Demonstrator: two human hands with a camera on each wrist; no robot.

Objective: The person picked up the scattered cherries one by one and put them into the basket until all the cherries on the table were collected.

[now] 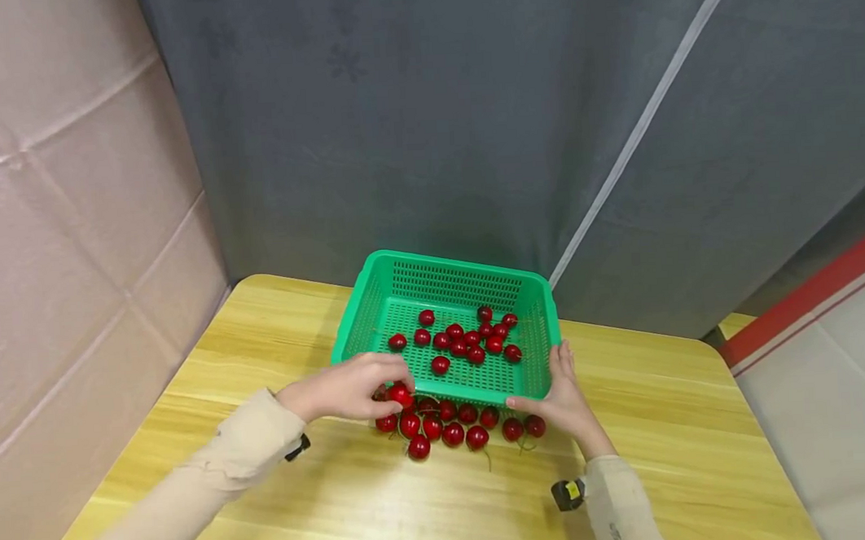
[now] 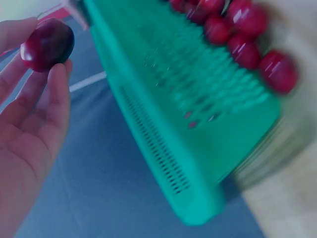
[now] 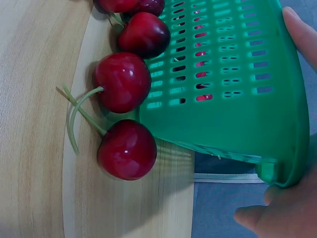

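Note:
A green perforated basket (image 1: 390, 301) stands on a wooden table (image 1: 327, 504) with several red cherries (image 1: 473, 341) inside. More cherries (image 1: 452, 432) lie on the table against its near wall. My left hand (image 1: 350, 386) pinches one cherry (image 1: 400, 395) at the basket's near left rim; in the left wrist view the cherry (image 2: 48, 43) sits between fingertips (image 2: 54, 79) beside the basket (image 2: 198, 129). My right hand (image 1: 566, 397) grips the basket's near right corner, fingers on the side wall and thumb at the front; the right wrist view shows that corner (image 3: 277, 124) and cherries (image 3: 124, 82).
A grey curtain (image 1: 468, 113) hangs close behind the basket. A padded beige wall (image 1: 63, 224) borders the table's left side. The table's right edge drops to a floor with a red stripe (image 1: 808, 295). Bare tabletop lies in front of the loose cherries.

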